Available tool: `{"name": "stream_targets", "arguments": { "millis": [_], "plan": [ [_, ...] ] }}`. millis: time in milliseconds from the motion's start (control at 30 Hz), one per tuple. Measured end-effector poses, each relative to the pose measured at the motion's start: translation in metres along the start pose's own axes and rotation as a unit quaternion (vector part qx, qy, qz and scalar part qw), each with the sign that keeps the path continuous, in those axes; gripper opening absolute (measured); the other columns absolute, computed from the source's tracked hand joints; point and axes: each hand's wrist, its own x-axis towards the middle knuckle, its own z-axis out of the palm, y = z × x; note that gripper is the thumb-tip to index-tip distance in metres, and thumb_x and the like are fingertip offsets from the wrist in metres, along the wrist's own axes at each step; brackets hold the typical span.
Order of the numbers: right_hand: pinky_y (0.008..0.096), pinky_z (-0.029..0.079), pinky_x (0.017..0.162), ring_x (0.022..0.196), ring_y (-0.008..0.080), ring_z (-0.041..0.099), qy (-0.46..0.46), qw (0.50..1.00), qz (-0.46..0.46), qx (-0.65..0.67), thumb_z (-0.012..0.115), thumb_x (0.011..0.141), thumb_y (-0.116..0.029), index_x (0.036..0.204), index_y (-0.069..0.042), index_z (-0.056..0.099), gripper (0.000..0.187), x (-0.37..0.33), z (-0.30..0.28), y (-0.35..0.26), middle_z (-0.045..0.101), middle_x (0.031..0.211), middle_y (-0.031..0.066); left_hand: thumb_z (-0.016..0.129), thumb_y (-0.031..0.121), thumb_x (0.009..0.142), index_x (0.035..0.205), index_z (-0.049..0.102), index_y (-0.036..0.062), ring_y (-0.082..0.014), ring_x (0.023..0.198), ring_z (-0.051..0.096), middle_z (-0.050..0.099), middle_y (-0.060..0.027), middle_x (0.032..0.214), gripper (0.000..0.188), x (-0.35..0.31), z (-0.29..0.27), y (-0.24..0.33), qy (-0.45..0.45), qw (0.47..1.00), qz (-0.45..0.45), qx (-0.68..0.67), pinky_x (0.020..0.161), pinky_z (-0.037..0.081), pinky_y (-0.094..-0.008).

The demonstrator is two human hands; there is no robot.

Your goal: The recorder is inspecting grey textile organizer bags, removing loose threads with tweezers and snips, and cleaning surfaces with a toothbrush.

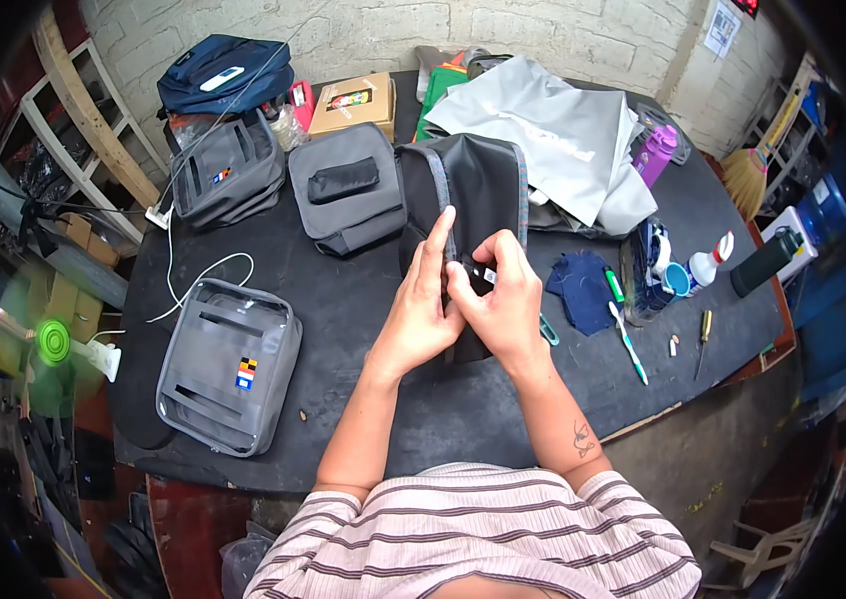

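A black bag (483, 185) with patterned binding along its edges stands in front of me on the table. My left hand (415, 317) is at its near edge, fingers straight and close together, with dark fabric between them and the thumb. Bent in a pinch, the fingers of my right hand (505, 311) grip the same edge beside my left thumb. A small white tag (489, 276) shows by the right fingers. The exact spot being pinched is partly hidden by my hands.
Left of the bag lie a clear-fronted grey case (228, 369), a grey padded case (348, 190) and another grey bag (230, 172). To the right are a toothbrush (629, 344), a screwdriver (706, 339), blue cloth (580, 292) and a spray bottle (708, 265). Grey sheeting (543, 130) is piled behind.
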Motion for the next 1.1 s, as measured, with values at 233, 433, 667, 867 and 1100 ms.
{"name": "stream_targets", "arguments": {
  "millis": [233, 433, 667, 867, 1100],
  "plan": [
    [0.0395, 0.046, 0.052, 0.057, 0.0288, 0.056, -0.015, 1.000, 0.012, -0.023, 0.067, 0.075, -0.011, 0.085, -0.003, 0.048, 0.023, 0.001, 0.000, -0.003, 0.052, 0.079, 0.0099, 0.055, -0.005, 0.081, 0.152, 0.015, 0.0154, -0.0130, 0.079, 0.045, 0.043, -0.0027, 0.091, 0.084, 0.000, 0.001, -0.004, -0.005, 1.000, -0.001, 0.012, 0.078, 0.043, -0.0272],
    [0.0339, 0.048, 0.063, 0.073, 0.0253, 0.056, 0.055, 0.994, -0.080, 0.042, 0.075, 0.073, -0.014, 0.089, -0.001, 0.053, 0.030, 0.003, -0.013, 0.007, 0.052, 0.085, 0.0115, 0.062, -0.007, 0.072, 0.152, 0.015, 0.0169, -0.0150, 0.072, 0.051, 0.049, -0.0050, 0.091, 0.096, -0.004, -0.009, 0.001, -0.015, 0.999, -0.017, -0.023, 0.066, 0.047, -0.0277],
    [0.0268, 0.046, 0.089, 0.100, 0.0129, 0.057, -0.175, 0.905, 0.192, 0.338, 0.073, 0.081, -0.015, 0.119, 0.004, 0.055, 0.045, 0.030, -0.047, 0.044, 0.062, 0.109, 0.0095, 0.048, 0.034, 0.097, 0.114, 0.059, 0.0031, -0.0126, 0.094, 0.055, 0.060, -0.0035, 0.104, 0.037, 0.037, -0.043, -0.015, 0.070, 0.976, -0.119, -0.168, 0.084, 0.043, -0.0282],
    [0.0254, 0.042, 0.080, 0.096, 0.0104, 0.053, -0.145, 0.897, 0.028, 0.416, 0.077, 0.077, -0.026, 0.107, -0.001, 0.057, 0.044, 0.009, -0.041, 0.064, 0.051, 0.131, 0.0088, 0.055, 0.018, 0.090, 0.092, 0.057, -0.0015, -0.0097, 0.095, 0.052, 0.051, -0.0132, 0.129, 0.020, 0.037, -0.013, -0.004, 0.011, 0.944, 0.023, -0.329, 0.086, 0.040, -0.0253],
    [0.0183, 0.033, 0.054, 0.066, 0.0024, 0.048, -0.132, 0.835, 0.303, 0.441, 0.074, 0.079, -0.017, 0.113, -0.009, 0.048, 0.043, 0.007, -0.055, 0.040, 0.059, 0.084, -0.0022, 0.076, 0.007, 0.079, 0.081, 0.055, 0.0048, -0.0020, 0.065, 0.051, 0.056, -0.0001, 0.089, 0.021, 0.024, 0.007, -0.016, 0.034, 0.950, -0.085, -0.300, 0.061, 0.043, -0.0194]
  ]
}}
